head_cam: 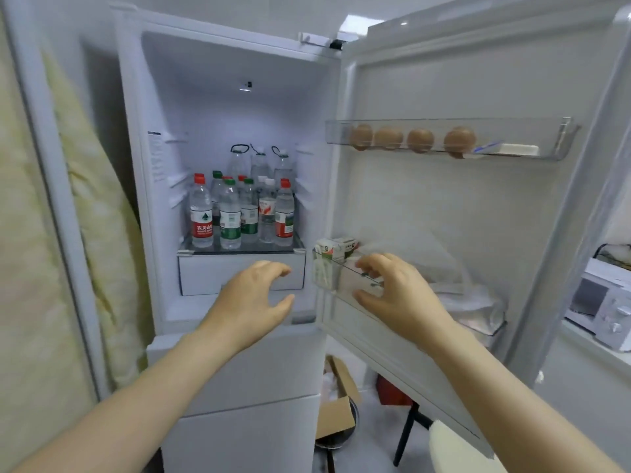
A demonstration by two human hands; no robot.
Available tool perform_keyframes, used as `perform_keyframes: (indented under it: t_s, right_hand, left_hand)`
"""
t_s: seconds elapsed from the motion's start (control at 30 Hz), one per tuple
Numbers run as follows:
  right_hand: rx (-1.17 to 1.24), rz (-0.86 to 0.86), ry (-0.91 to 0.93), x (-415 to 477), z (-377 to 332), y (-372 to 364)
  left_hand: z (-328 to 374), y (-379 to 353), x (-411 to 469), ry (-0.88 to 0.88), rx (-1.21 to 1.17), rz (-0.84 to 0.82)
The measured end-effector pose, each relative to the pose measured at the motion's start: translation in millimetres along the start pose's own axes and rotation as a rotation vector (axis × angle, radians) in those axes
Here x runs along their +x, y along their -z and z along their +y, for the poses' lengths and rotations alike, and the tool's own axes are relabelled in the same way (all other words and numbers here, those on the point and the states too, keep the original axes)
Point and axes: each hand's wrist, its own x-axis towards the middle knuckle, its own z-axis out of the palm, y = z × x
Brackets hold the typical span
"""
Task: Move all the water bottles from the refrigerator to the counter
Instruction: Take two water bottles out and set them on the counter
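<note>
Left hand (256, 295) fingers (273, 268): loosely curled, spread wide, holding nothing, below the front edge of the glass shelf (239, 250). Right hand (389, 288) fingers (367, 264): same state, in front of the lower door bin (324, 278); can't tell if they touch its rim.

Water bottles (239, 213): all packed upright on that shelf in the refrigerator (136, 199). Small red- and green-label ones stand along the front edge, large handled bottles (259, 162) at the back. None is out yet.

Handling, my read:
- Full, so moderately heavy.
- Thin plastic gives under squeeze and is possibly damp.
- Grip mid-body at the label, front-left red-label bottle (201, 213) first.
- Take the big ones by handle or neck.

Obstacles:
- Bottles touch, so pulling one may tip its neighbours.
- Cartons (336, 250) in the bin.
- Eggs (420, 139) in the upper door rack.

The desk is probably on the right under the microwave (601, 302).
</note>
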Motion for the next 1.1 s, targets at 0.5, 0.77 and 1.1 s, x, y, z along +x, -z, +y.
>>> perform_keyframes:
  t_s: [0.5,0.77,1.1]
  right_hand:
    - [0.240,-0.038,-0.152,125.5,-83.7,-159.6]
    - [0.305,-0.025,-0.200,188.3,-67.2,-213.3]
    - [0.456,0.078,-0.224,290.4,-9.2,-277.2]
  left_hand:
    - [-183.7,40.7,44.2,0.137,-0.079,0.077]
    - [-236.0,8.9,102.6,0.173,-0.118,0.053]
    - [-283.9,-37.5,209.8,0.239,-0.154,0.113]
